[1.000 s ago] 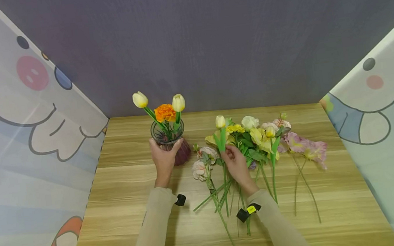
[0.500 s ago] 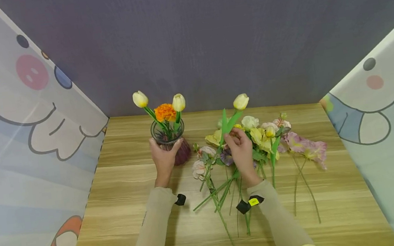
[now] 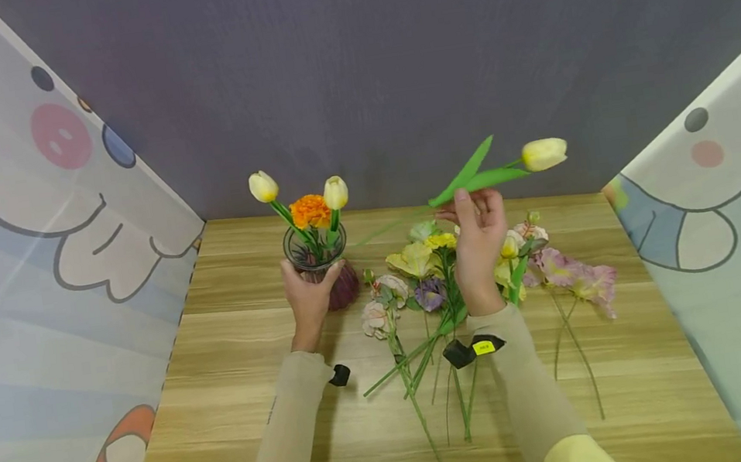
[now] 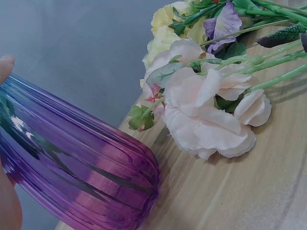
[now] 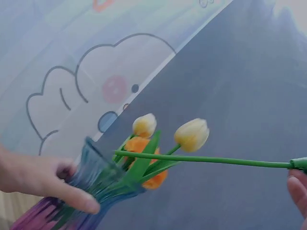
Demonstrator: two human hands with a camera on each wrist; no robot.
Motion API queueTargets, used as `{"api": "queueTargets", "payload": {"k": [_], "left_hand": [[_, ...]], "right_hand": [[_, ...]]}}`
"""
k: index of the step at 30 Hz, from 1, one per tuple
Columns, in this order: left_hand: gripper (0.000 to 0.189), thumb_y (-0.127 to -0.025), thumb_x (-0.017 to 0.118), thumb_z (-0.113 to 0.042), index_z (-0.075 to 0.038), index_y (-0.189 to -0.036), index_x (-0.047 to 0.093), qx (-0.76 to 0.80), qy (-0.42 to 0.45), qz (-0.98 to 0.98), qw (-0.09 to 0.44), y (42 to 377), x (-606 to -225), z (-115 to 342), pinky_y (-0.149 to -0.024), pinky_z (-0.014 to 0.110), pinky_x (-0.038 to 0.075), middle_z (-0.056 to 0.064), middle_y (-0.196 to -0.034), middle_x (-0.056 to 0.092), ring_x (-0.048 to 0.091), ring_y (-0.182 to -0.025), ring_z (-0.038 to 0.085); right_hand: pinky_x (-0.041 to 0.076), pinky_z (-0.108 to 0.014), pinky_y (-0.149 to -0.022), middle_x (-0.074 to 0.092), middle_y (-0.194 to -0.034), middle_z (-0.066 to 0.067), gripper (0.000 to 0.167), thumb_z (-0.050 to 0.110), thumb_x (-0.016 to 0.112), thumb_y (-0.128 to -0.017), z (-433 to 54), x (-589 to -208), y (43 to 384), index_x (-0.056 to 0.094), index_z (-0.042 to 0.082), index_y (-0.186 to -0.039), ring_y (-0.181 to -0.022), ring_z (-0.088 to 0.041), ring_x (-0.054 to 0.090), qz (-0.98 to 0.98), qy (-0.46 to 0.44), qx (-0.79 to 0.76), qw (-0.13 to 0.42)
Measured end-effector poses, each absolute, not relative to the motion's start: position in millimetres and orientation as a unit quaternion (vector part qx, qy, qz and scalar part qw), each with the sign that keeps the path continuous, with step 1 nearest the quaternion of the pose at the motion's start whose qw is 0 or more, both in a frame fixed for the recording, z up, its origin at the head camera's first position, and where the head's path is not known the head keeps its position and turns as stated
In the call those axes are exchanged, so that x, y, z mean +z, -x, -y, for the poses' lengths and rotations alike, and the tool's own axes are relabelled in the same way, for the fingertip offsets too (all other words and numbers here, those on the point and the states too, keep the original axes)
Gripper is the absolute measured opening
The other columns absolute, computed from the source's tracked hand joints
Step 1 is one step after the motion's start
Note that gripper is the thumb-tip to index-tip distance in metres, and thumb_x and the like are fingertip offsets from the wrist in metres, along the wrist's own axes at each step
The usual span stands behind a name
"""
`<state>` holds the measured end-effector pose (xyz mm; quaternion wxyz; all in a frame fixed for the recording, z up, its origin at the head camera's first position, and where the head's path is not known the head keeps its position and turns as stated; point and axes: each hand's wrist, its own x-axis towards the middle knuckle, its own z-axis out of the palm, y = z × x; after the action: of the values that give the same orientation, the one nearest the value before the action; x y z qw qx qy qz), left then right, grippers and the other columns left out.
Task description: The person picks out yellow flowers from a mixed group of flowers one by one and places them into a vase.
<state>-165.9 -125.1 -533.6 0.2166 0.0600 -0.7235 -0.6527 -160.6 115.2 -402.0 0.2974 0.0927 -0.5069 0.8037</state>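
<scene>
Soft light, hazy wrist views

No wording is coming through legibly. A small yellow label is sitting on the black wrist strap at the cuff of the person's right sleeve; it is bearing tiny dark print, but the characters are showing too small and blurred to be read.
</scene>
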Motion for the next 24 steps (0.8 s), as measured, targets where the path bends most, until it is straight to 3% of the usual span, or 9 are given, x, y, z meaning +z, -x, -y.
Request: {"api": "queueTargets", "payload": {"k": [5, 9, 13, 18, 24], "left_hand": [[0.073, -0.08, 0.088, -0.004, 0.007, -0.135, 0.041, -0.656, -0.067, 0.72, 0.214, 160.1, -519.3, 120.2, -0.108, 0.054, 0.043, 0.029, -0.135, 0.046, 0.051, -0.124, 0.037], [0.071, -0.08, 0.087, -0.005, 0.007, -0.133, 0.042, -0.657, -0.064, 0.721, 0.212, 152.7, -504.5, 116.9, -0.109, 0.054, 0.043, 0.029, -0.134, 0.046, 0.051, -0.124, 0.037], [0.071, -0.08, 0.086, -0.005, 0.007, -0.133, 0.041, -0.659, -0.062, 0.718, 0.215, 150.1, -500.8, 115.9, -0.109, 0.054, 0.043, 0.029, -0.134, 0.047, 0.051, -0.124, 0.037], [0.073, -0.079, 0.088, -0.006, 0.008, -0.133, 0.041, -0.656, -0.065, 0.719, 0.22, 150.1, -503.0, 115.0, -0.109, 0.056, 0.042, 0.031, -0.134, 0.046, 0.049, -0.123, 0.039], [0.076, -0.077, 0.092, -0.012, 0.004, -0.133, 0.044, -0.648, -0.064, 0.723, 0.232, 161.5, -525.5, 121.3, -0.107, 0.053, 0.043, 0.026, -0.132, 0.052, 0.052, -0.122, 0.036]], "right_hand": [[0.059, -0.041, -0.081, 0.062, -0.105, -0.01, 0.016, 0.002, 0.053, -0.105, -108.1, -389.6, 167.0, 0.057, 0.0, -0.121, -0.085, -0.025, 0.067, 0.512, -0.131, 0.779, 0.337], [0.059, -0.038, -0.079, 0.065, -0.103, -0.007, 0.018, -0.004, 0.055, -0.103, -97.4, -387.5, 170.9, 0.059, -0.001, -0.12, -0.083, -0.02, 0.069, 0.553, -0.173, 0.737, 0.348], [0.06, -0.033, -0.077, 0.069, -0.095, -0.015, 0.015, -0.005, 0.059, -0.1, -82.8, -388.3, 173.2, 0.06, -0.008, -0.115, -0.081, -0.018, 0.07, 0.612, -0.201, 0.673, 0.363], [0.058, -0.03, -0.079, 0.069, -0.093, -0.024, 0.015, -0.003, 0.062, -0.099, -62.5, -388.4, 172.2, 0.06, -0.011, -0.112, -0.08, -0.033, 0.069, 0.67, -0.221, 0.607, 0.365], [0.058, -0.037, -0.075, 0.067, -0.096, -0.019, 0.016, 0.003, 0.064, -0.1, -40.9, -396.3, 171.9, 0.064, -0.005, -0.114, -0.08, -0.03, 0.067, 0.739, -0.232, 0.535, 0.338]]}}
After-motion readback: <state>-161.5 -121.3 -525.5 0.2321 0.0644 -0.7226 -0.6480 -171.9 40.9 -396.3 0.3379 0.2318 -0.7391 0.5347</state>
